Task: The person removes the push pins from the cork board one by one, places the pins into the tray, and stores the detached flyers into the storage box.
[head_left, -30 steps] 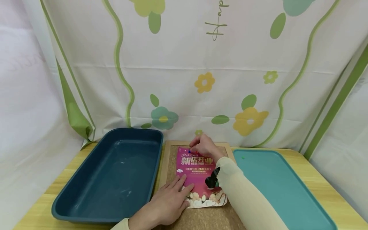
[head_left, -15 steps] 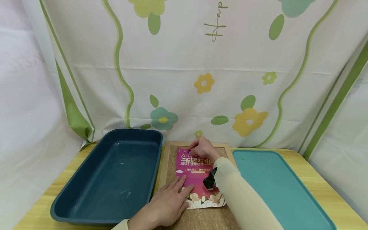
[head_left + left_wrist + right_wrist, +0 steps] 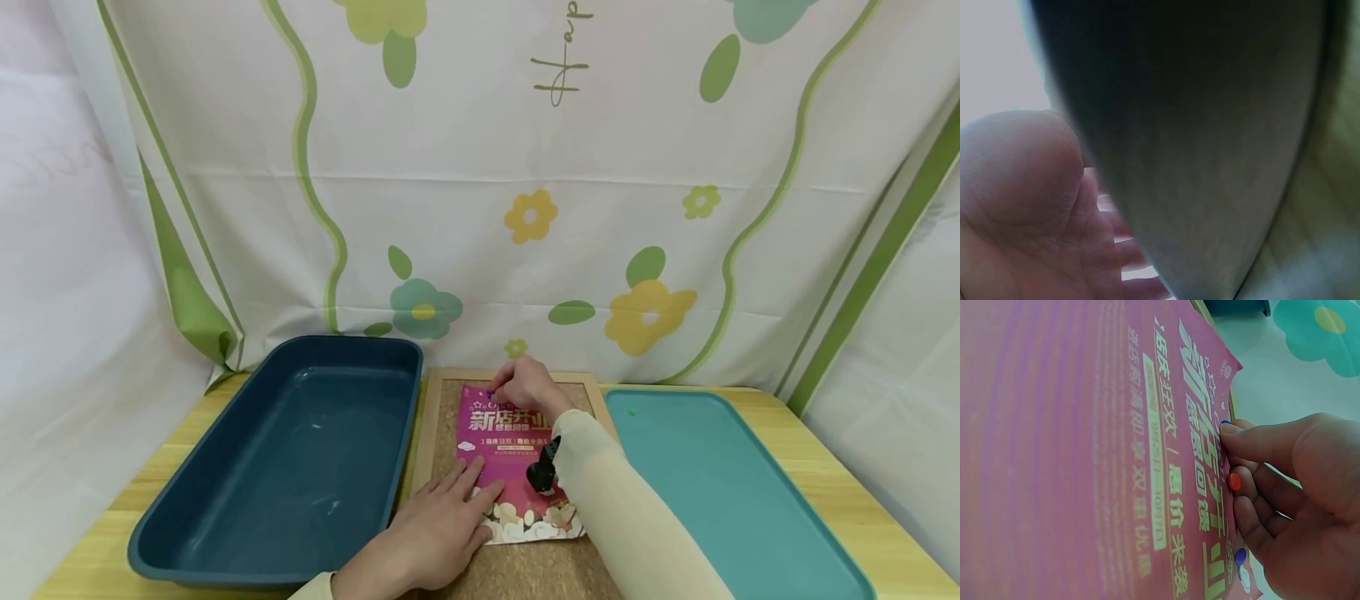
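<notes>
- The fingers (image 3: 1263,442) of the right hand (image 3: 531,387) are drawn in, thumb pressed towards a fingertip with hardly any gap; they pinch a blue pushpin (image 3: 1226,422) and the rest curl beneath.
- That pushpin is on the poster (image 3: 506,462), near its top edge and left of centre. Its shaft is hidden, so whether the point has gone into the cork cannot be told.
- The relation that counts, I judge, is pin to thumb: the head sits right at the thumb tip, with the poster just beneath. The pin's own axis cannot be read.
- The poster's long axis runs away from the person, lettering upright to them, top edge towards the floral curtain (image 3: 450,167). It lies on a wood-framed corkboard (image 3: 540,575).
- The right hand is the nearer to that top edge, its forearm crossing the poster's right side. The left hand (image 3: 442,525) lies flat, fingers spread and gripping nothing, across the lower left of the poster.
- An orange-red pin (image 3: 1234,481) shows beside the curled fingers, perhaps in the poster, perhaps held; a purple pin (image 3: 1240,556) sits near the top right corner.
- The dark blue tub (image 3: 300,467) stands left of the corkboard, the teal tray (image 3: 720,475) right, bearing a tiny green thing (image 3: 632,412).
</notes>
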`<action>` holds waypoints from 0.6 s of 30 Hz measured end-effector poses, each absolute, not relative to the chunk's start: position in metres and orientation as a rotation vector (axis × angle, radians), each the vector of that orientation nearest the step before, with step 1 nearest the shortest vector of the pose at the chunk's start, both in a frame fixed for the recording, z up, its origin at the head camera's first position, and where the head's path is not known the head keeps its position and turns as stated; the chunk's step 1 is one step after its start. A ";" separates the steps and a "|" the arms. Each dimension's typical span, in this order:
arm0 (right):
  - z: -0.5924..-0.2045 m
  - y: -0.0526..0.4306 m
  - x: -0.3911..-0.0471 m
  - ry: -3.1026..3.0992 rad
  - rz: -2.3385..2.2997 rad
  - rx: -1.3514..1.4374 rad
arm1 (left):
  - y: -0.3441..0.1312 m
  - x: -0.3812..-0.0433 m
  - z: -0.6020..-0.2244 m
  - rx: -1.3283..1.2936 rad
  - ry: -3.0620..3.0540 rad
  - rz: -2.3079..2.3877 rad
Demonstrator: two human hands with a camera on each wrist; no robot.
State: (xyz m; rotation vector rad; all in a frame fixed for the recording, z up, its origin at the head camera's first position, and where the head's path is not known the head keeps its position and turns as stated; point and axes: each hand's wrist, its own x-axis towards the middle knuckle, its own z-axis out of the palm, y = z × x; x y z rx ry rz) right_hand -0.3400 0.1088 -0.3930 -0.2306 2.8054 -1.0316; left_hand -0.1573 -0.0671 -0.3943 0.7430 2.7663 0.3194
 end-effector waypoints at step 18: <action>-0.391 0.105 -0.337 2.807 -1.052 -0.163 | -0.067 -0.158 -0.397 0.745 2.764 0.327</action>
